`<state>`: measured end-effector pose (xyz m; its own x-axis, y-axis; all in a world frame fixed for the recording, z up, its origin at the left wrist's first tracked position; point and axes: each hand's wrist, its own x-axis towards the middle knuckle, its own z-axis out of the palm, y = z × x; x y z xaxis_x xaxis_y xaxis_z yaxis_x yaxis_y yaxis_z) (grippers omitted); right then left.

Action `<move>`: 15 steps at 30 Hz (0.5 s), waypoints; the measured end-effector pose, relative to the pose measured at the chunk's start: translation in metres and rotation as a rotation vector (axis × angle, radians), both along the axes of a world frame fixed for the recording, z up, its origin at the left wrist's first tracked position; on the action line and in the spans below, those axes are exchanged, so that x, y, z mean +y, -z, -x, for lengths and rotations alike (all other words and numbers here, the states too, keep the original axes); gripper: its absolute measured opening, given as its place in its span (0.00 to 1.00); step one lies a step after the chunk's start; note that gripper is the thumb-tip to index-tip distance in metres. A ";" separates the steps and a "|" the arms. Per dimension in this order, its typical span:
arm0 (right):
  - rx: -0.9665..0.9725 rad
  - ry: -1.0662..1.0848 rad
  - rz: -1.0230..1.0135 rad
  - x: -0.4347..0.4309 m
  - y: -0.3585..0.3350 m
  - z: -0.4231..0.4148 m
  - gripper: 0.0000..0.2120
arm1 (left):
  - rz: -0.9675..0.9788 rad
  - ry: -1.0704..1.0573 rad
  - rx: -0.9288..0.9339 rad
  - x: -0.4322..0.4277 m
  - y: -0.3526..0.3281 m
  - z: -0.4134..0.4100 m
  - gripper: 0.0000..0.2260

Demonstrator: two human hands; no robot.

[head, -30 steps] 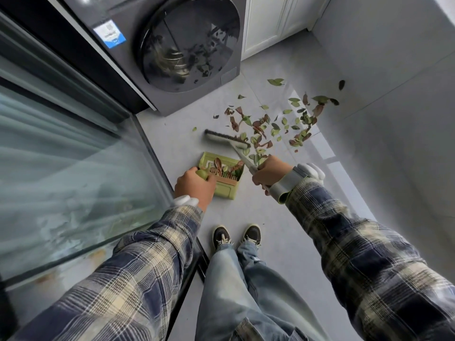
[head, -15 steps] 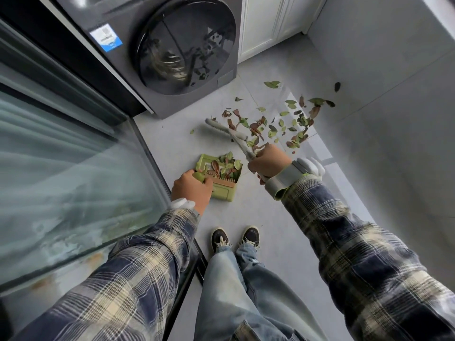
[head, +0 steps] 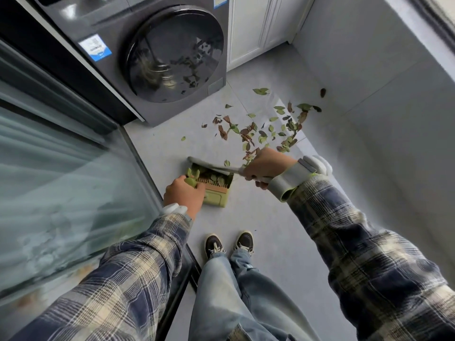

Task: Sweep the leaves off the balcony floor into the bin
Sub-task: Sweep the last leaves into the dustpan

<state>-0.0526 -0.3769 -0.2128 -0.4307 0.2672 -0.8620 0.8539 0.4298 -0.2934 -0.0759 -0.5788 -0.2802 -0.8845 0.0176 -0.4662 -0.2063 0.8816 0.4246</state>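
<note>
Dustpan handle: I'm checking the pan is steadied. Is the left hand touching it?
Touching. Head view: the left hand grips the green dustpan handle.

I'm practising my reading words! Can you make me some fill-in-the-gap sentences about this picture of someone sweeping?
1. The left hand holds a small plastic dustpan coloured ____.
2. The long grey brush is gripped by the person's ____.
3. Green and brown ____ lie scattered on the pale grey floor.
4. The dark grey washing machine has a ____ door.

Missing words: green; right hand; leaves; round.
</note>
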 end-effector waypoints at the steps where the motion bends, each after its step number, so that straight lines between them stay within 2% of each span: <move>1: 0.016 0.004 -0.008 -0.002 -0.001 -0.001 0.03 | -0.003 0.000 0.001 -0.001 0.000 -0.001 0.07; 8: 0.110 0.097 -0.038 -0.035 0.026 -0.024 0.06 | -0.024 0.023 0.033 -0.007 0.004 -0.006 0.05; 11: 0.052 0.135 -0.123 -0.040 0.032 -0.028 0.05 | -0.024 0.028 0.035 -0.008 0.006 -0.008 0.05; 15: 0.019 0.118 -0.037 -0.022 0.018 -0.032 0.08 | -0.019 0.019 0.035 -0.011 0.007 -0.014 0.06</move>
<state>-0.0201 -0.3988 -0.2309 -0.4110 0.3482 -0.8425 0.8934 0.3379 -0.2961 -0.0624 -0.5897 -0.2875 -0.8995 0.0432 -0.4347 -0.1744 0.8769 0.4479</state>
